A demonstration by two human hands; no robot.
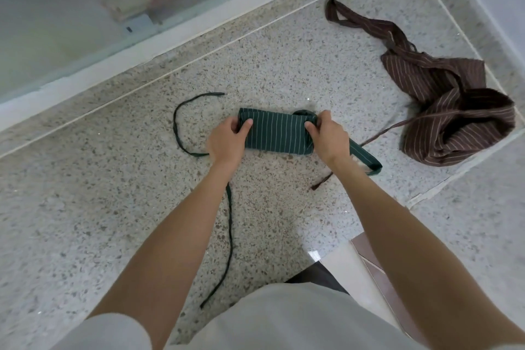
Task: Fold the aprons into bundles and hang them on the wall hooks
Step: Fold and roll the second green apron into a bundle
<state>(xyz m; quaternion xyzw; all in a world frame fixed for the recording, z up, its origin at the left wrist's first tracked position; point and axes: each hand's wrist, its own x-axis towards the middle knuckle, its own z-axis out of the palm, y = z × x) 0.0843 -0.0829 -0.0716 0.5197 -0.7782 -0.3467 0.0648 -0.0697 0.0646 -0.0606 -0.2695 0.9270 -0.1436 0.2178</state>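
Green apron bundle (275,131): dark green cloth with thin pale stripes, folded into a compact roll that lies flat on the speckled terrazzo floor (284,71); this is the landmark for all that follows.
Left hand (225,138): at the bundle's left end, thumb on top of the cloth and fingers curled round the edge, gripping it.
Right hand (326,133): at the bundle's right end, thumb and fingers pinching the cloth where it bunches into a small knot-like fold.
Left tie (181,125): a thin dark green string that loops out on the floor left of the bundle, its free end pointing back toward the bundle's far side.
Near tie (230,236): a second green string that runs from under the left wrist, away from the bundle toward the person.
Green strap (366,155): a wider striped band that comes out from under the right hand, right of the bundle, and doubles back in a loop.
Brown apron (454,116): brown with pale stripes, crumpled and unfolded on the floor, right of the bundle and apart from it; its neck loop stretches away beyond the heap.
Brown tie (380,133): a thin brown string that runs from that heap toward the bundle's right end and crosses the green strap.
Frosted glass panel (113,8): beyond the bundle, behind a white sill.
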